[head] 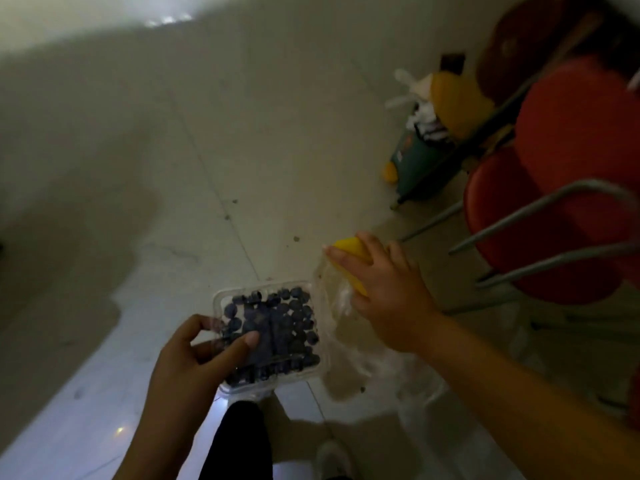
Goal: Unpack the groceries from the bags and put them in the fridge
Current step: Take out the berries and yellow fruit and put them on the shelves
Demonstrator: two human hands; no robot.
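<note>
Left hand (pixel 194 362) grips blueberry clamshell (pixel 273 332) at corner: light, thin-walled, crushable; support underneath. Right hand (pixel 384 289) clasps yellow item (pixel 349 249) in clear bag (pixel 341 306).

We see left hand (pixel 180 368) gripping blueberry box (pixel 273 336) | right hand (pixel 381 289) holding yellow fruit (pixel 349 247) in clear bag (pixel 341 327) | red stools (pixel 568 181) right

Dim room: pale tiled floor (pixel 242 140), red metal-legged chairs (pixel 561 188) right, green bin (pixel 420 161) beside them.

head view, looking steeply down, close over both hands, floor (pixel 242 133) beyond
</note>
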